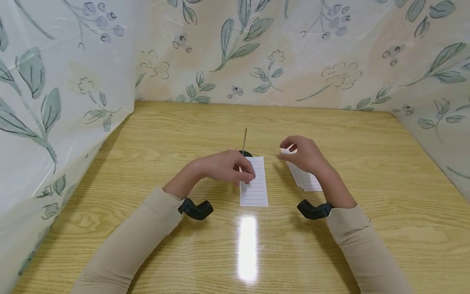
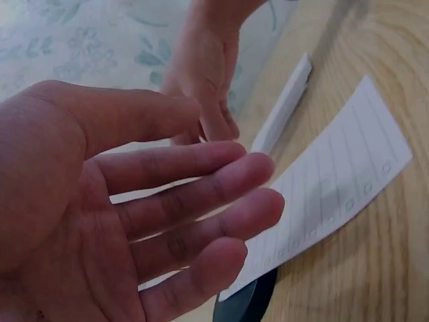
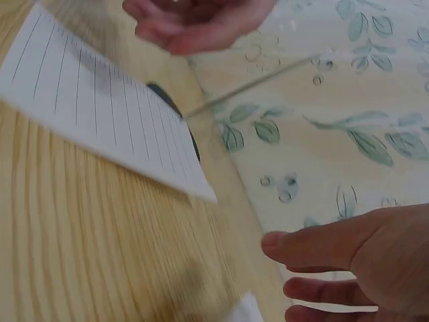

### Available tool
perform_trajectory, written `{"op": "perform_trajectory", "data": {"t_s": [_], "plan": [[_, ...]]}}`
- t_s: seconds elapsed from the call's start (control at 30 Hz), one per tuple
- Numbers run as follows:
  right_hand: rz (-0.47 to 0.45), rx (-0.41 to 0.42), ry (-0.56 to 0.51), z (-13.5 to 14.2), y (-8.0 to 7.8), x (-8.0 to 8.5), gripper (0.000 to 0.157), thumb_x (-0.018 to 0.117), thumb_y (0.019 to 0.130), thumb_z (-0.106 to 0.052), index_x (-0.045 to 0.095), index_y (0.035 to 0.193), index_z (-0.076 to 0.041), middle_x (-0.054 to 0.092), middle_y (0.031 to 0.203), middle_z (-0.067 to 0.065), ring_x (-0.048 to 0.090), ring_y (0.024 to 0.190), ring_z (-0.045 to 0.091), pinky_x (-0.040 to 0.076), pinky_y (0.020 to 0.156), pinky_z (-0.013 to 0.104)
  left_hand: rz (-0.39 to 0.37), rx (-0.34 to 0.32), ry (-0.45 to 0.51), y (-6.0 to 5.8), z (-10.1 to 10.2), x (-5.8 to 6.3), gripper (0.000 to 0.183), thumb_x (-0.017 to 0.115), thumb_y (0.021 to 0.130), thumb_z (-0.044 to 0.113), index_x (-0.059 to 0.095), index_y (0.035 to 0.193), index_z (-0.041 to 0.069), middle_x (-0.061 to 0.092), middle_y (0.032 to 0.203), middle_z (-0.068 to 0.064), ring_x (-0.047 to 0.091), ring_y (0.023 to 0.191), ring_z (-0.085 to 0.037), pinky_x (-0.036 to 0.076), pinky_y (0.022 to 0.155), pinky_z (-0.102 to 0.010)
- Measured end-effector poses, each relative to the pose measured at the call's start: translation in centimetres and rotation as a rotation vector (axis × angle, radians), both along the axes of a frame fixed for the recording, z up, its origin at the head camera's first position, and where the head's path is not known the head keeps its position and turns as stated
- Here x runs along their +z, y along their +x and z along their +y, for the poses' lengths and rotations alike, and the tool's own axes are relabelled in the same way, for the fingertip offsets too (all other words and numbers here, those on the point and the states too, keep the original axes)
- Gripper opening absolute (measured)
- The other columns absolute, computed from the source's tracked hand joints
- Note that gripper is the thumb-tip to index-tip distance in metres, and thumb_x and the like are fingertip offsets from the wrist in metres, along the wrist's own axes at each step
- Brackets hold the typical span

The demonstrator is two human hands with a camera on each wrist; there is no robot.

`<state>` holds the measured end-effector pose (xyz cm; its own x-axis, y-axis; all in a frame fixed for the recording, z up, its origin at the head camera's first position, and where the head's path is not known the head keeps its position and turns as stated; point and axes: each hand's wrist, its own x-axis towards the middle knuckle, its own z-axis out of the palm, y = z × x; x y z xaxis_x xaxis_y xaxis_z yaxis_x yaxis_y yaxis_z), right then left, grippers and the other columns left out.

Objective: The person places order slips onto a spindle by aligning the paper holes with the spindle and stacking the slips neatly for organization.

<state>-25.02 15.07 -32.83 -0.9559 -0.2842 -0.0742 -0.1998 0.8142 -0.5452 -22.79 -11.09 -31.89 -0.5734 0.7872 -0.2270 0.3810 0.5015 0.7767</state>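
A lined paper sheet (image 1: 258, 185) with a column of small boxes along one side lies over part of a round black base (image 1: 247, 154). From the base rises a thin metal spike (image 1: 244, 141); whether it pierces the sheet I cannot tell. My left hand (image 1: 227, 165) hovers over the sheet's left side, fingers loosely bent and holding nothing; its palm shows in the left wrist view. To the right, my right hand (image 1: 304, 154) is above the far end of a stack of lined sheets (image 1: 307, 181). Thumb and fingers stand apart there, with nothing between them.
The wooden table (image 1: 176, 130) has a bright glare streak in front of the sheet. Floral curtains (image 1: 227, 53) hang behind the table and along its left and right sides. Black wrist cameras (image 1: 198, 209) sit on both forearms.
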Motion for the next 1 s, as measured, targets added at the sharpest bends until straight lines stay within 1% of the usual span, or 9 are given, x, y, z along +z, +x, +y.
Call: {"op": "perform_trajectory", "data": {"t_s": [0.1, 0.17, 0.3, 0.43, 0.53, 0.7, 0.8, 0.9, 1.0], "plan": [[-0.023, 0.041, 0.046, 1.7, 0.1, -0.1, 0.041, 0.071, 0.088, -0.021, 0.06, 0.123, -0.003, 0.059, 0.128, 0.017, 0.052, 0.117, 0.037, 0.046, 0.093, 0.052, 0.02, -0.04, 0.026, 0.4, 0.9, -0.1, 0.027, 0.055, 0.098, 0.022, 0.065, 0.119, 0.007, 0.069, 0.103, -0.005, 0.068, 0.081, -0.024, 0.054, 0.073, -0.028], [-0.043, 0.074, 0.075, 2.8, 0.2, -0.1, 0.044, 0.073, 0.086, -0.021, 0.06, 0.125, -0.004, 0.057, 0.131, 0.017, 0.05, 0.12, 0.038, 0.044, 0.096, 0.054, 0.037, -0.048, 0.037, 0.7, 1.5, -0.2, 0.03, 0.054, 0.098, 0.023, 0.062, 0.122, 0.006, 0.069, 0.104, -0.005, 0.069, 0.08, -0.023, 0.053, 0.074, -0.027], [-0.08, 0.147, 0.12, 4.4, 0.4, -0.2, 0.052, 0.077, 0.082, -0.023, 0.059, 0.127, -0.005, 0.054, 0.137, 0.019, 0.045, 0.128, 0.041, 0.038, 0.103, 0.058, 0.054, -0.037, 0.059, 0.7, 2.6, -0.7, 0.032, 0.054, 0.099, 0.023, 0.059, 0.125, 0.005, 0.07, 0.104, -0.008, 0.068, 0.078, -0.024, 0.052, 0.072, -0.025], [-0.105, 0.188, 0.146, 5.7, 0.6, -0.2, 0.064, 0.081, 0.078, -0.025, 0.055, 0.132, -0.002, 0.046, 0.144, 0.023, 0.035, 0.137, 0.044, 0.028, 0.11, 0.06, 0.057, -0.009, 0.065, 0.5, 3.3, -1.2, 0.032, 0.054, 0.099, 0.022, 0.058, 0.125, 0.004, 0.07, 0.102, -0.007, 0.068, 0.077, -0.023, 0.051, 0.068, -0.024], [-0.134, 0.191, 0.164, 6.3, 0.8, -0.1, 0.076, 0.082, 0.075, -0.029, 0.049, 0.137, -0.001, 0.039, 0.149, 0.024, 0.029, 0.14, 0.045, 0.025, 0.111, 0.061, 0.048, 0.004, 0.072, 0.3, 3.9, -1.7, 0.033, 0.054, 0.098, 0.022, 0.058, 0.126, 0.004, 0.069, 0.1, -0.007, 0.067, 0.077, -0.023, 0.049, 0.065, -0.023], [-0.209, 0.217, 0.211, 6.8, 1.2, -0.2, 0.099, 0.082, 0.073, -0.042, 0.032, 0.149, -0.002, 0.021, 0.157, 0.026, 0.021, 0.142, 0.048, 0.022, 0.111, 0.064, 0.024, 0.022, 0.102, 0.2, 4.9, -2.1, 0.034, 0.054, 0.099, 0.022, 0.057, 0.127, 0.003, 0.07, 0.1, -0.012, 0.067, 0.076, -0.025, 0.048, 0.062, -0.022], [-0.226, 0.228, 0.241, 6.9, 1.2, -0.3, 0.104, 0.082, 0.072, -0.044, 0.028, 0.151, -0.003, 0.018, 0.157, 0.026, 0.02, 0.143, 0.049, 0.022, 0.111, 0.064, 0.025, 0.059, 0.103, 0.2, 5.7, -2.4, 0.033, 0.054, 0.099, 0.022, 0.058, 0.126, 0.004, 0.07, 0.096, -0.01, 0.067, 0.075, -0.023, 0.047, 0.061, -0.022], [-0.225, 0.221, 0.269, 6.8, 1.1, -0.4, 0.102, 0.082, 0.072, -0.042, 0.028, 0.151, -0.004, 0.02, 0.157, 0.026, 0.021, 0.142, 0.049, 0.022, 0.111, 0.065, 0.022, 0.111, 0.109, 0.0, 6.4, -2.7, 0.032, 0.054, 0.099, 0.024, 0.058, 0.125, 0.006, 0.07, 0.094, -0.008, 0.065, 0.072, -0.019, 0.048, 0.062, -0.022], [-0.218, 0.221, 0.293, 6.8, 1.0, -0.3, 0.1, 0.082, 0.073, -0.04, 0.03, 0.151, -0.005, 0.022, 0.157, 0.023, 0.023, 0.142, 0.049, 0.023, 0.11, 0.065, -0.008, 0.172, 0.124, -0.2, 7.1, -2.9, 0.032, 0.055, 0.099, 0.027, 0.058, 0.123, 0.007, 0.069, 0.093, -0.006, 0.064, 0.069, -0.017, 0.049, 0.061, -0.023]]}}
